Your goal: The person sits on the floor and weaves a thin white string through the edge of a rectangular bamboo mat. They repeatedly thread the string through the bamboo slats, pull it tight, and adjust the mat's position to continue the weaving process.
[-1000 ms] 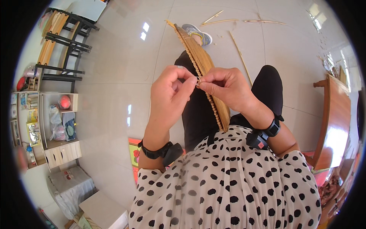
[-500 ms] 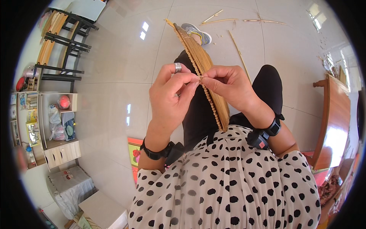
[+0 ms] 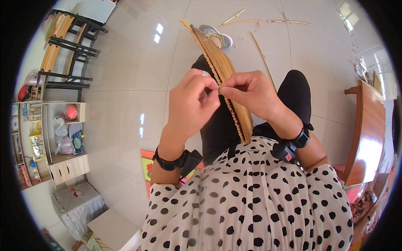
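Observation:
A long, narrow panel of yellow-brown plant stalks (image 3: 222,60) lies slanted across my lap, its far end by my shoe. A row of small bead-like stalk ends or knots (image 3: 235,118) runs down its left edge. At mid-length my left hand (image 3: 193,99) is closed, thumb and forefinger pinched at that edge, the other fingers curled in. Facing it, my right hand (image 3: 254,93) pinches at the same spot, resting over the panel. The fingertips nearly meet. Whatever sits between them is tiny and mostly hidden, perhaps a strand.
Loose stalks (image 3: 263,57) lie scattered on the tiled floor beyond my knees. A grey shoe (image 3: 217,36) is at the panel's far end. Shelves (image 3: 67,161) and a black-framed rack (image 3: 75,46) stand at left, a wooden table (image 3: 366,131) at right.
My left hand has rolled over, its fingers curling tighter and its back turning up. My right hand keeps its pinch at nearly the same place. The panel has hardly moved.

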`<state>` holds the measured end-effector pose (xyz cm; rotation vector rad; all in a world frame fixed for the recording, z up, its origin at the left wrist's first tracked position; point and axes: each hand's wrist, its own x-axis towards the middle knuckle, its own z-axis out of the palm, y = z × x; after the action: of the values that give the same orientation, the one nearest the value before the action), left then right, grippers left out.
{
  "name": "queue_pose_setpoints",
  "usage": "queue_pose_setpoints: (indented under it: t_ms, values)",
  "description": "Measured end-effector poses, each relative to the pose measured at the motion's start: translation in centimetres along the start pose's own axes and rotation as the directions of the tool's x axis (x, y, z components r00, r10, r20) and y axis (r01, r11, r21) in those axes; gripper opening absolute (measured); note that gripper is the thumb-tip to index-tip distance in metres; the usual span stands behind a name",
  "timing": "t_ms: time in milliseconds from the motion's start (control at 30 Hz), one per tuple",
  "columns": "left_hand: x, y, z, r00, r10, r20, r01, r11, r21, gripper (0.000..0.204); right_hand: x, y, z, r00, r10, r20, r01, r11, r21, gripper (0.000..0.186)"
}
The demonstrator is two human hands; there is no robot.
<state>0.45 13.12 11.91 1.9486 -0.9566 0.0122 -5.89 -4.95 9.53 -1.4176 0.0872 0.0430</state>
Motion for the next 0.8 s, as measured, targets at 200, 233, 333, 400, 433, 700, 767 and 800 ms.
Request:
queue_pose_setpoints:
  t_ms: [200,233,333,400,433,700,767,800]
  values:
    - [0.6,-0.5,-0.6,0.950,-0.310,-0.032,0.240,0.793,-0.560,0.009,0.5,0.1,-0.1,0.992,-0.109,-0.066,0.084,0.950,-0.302,0.022]
    - [0.6,-0.7,-0.8,0.950,-0.308,-0.045,0.233,0.798,-0.556,0.008,0.5,-0.3,0.1,0.977,-0.182,-0.114,0.120,0.901,-0.417,0.025]
    - [0.6,-1.1,-0.9,0.967,-0.239,-0.089,0.185,0.899,-0.396,0.009,0.6,-1.4,0.4,0.934,-0.314,-0.173,0.213,0.874,-0.436,0.022]
    - [1.0,-0.6,-0.3,0.967,-0.233,-0.098,0.179,0.904,-0.388,0.009,0.6,-1.8,0.9,0.943,-0.305,-0.136,0.230,0.888,-0.399,0.020]
    - [1.2,-0.4,-0.1,0.968,-0.231,-0.102,0.176,0.906,-0.384,0.008,0.7,-1.9,1.1,0.946,-0.301,-0.118,0.237,0.894,-0.379,0.019]
    - [1.7,0.1,0.0,0.909,-0.414,0.044,0.343,0.687,-0.641,0.024,3.0,-0.3,0.9,0.962,-0.226,-0.155,0.204,0.968,-0.148,0.015]
    - [1.6,-0.7,0.3,0.896,-0.432,0.101,0.373,0.611,-0.698,0.026,3.6,0.1,0.8,0.968,-0.193,-0.162,0.180,0.979,-0.091,0.016]
    - [1.5,-1.1,0.6,0.893,-0.435,0.120,0.382,0.588,-0.712,0.026,3.8,0.1,0.8,0.969,-0.178,-0.169,0.167,0.983,-0.075,0.017]
